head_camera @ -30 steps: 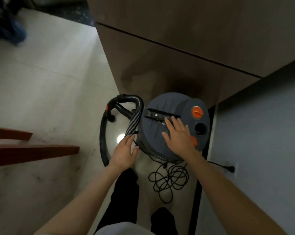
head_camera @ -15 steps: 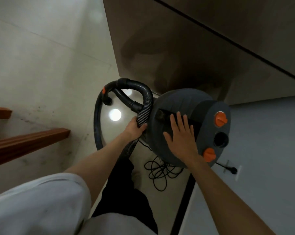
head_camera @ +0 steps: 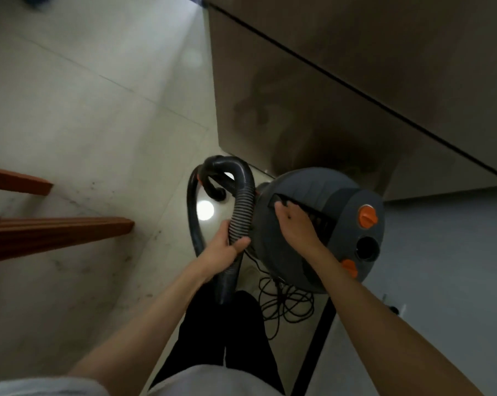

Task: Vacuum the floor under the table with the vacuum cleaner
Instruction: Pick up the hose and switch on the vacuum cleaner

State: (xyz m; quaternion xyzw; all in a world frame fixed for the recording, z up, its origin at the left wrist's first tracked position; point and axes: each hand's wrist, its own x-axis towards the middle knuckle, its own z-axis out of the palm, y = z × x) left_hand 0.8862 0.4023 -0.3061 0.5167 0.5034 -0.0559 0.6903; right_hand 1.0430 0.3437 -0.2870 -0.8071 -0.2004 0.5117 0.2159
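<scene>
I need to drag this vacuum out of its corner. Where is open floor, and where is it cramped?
Open: pale tile floor between the wooden rails and cabinet. Cramped: the vacuum cleaner sits beside cabinet and wall, hose looped left, cord tangled below.

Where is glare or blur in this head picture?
Head view: a round glare spot shines on the floor inside the hose loop; the left hand on the hose looks slightly smeared; straight cabinet edges slant from wide-angle distortion.

Right hand (head_camera: 294, 227) fingertips hidden in vacuum cleaner (head_camera: 318, 224) handle recess; wooden furniture (head_camera: 55, 232) cut off left
</scene>
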